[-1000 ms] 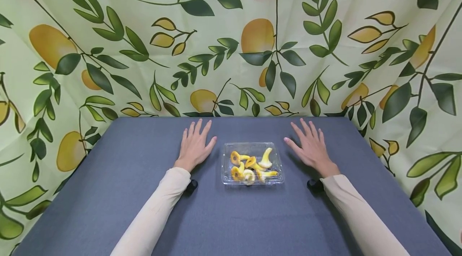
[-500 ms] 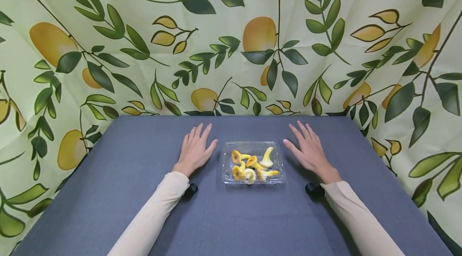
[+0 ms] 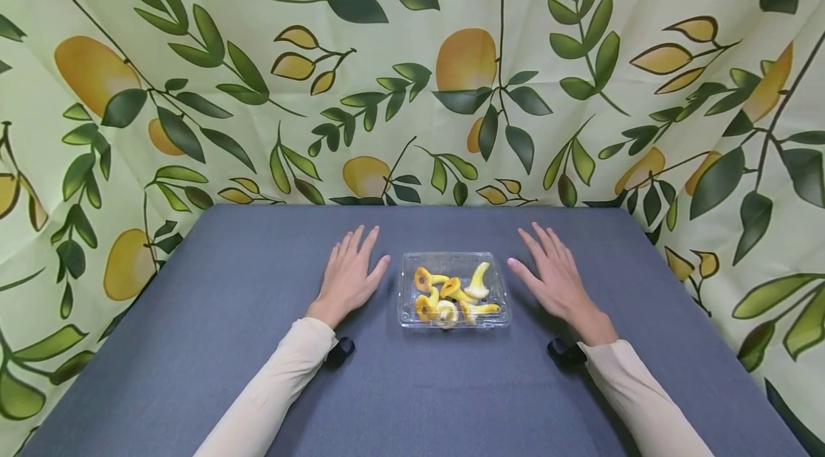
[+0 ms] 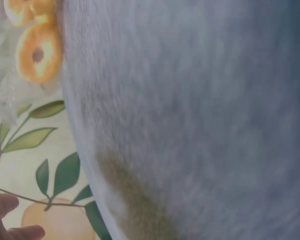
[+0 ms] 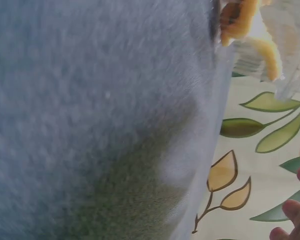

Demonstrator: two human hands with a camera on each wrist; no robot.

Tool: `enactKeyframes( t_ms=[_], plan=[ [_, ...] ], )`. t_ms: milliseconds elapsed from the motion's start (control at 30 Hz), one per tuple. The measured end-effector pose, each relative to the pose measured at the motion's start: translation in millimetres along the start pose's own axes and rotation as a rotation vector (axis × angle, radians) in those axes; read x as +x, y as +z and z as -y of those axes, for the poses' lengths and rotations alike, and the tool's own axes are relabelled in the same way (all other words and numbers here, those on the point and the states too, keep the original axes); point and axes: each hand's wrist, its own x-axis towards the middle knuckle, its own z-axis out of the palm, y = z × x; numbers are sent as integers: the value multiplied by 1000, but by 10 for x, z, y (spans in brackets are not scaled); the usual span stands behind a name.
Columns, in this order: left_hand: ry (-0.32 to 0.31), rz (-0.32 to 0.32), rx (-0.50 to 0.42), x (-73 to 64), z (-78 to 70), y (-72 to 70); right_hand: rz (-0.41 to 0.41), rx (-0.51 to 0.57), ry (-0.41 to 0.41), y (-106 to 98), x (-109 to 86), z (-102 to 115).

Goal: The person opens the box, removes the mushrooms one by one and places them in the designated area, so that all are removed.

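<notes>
A clear plastic clamshell box [image 3: 412, 322] sits near the middle of the table, its lid down. Inside lie several yellow-and-white mushrooms [image 3: 478, 281], some showing orange hollow caps. My left hand [image 3: 349, 275] is left of the box, palm down with fingers spread, apart from it. On the other side my right hand [image 3: 558, 278] lies the same way, thumb toward the box. Neither holds anything. The left wrist view catches a few fingertips [image 4: 27, 233] at its lower left and a mushroom [image 4: 39, 52] above; the right wrist view catches fingertips [image 5: 293, 209] and a mushroom [image 5: 240, 20].
A blue-grey cloth covers the table [image 3: 258, 263]. Behind it hangs a curtain [image 3: 387, 113] printed with leaves and orange fruit, also along both sides. Black straps [image 3: 340, 352] show at both wrists.
Both hands have drawn back slightly toward the person, fingers still spread. The box and the mushrooms stay where they were; the whole view has shifted a little.
</notes>
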Motion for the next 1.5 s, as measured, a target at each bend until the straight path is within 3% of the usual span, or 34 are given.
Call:
enactKeyframes(
  t_ms=[367, 1000, 1500],
  plan=[
    [-4, 19, -86, -137, -80, -11, 6, 76, 2, -2, -172, 90],
    [8, 44, -206, -387, -198, -14, 86, 224, 16, 3, -419, 220],
    [2, 109, -427, -550, -217, 16, 128, 250, 22, 27, -554, 211]
  ],
)
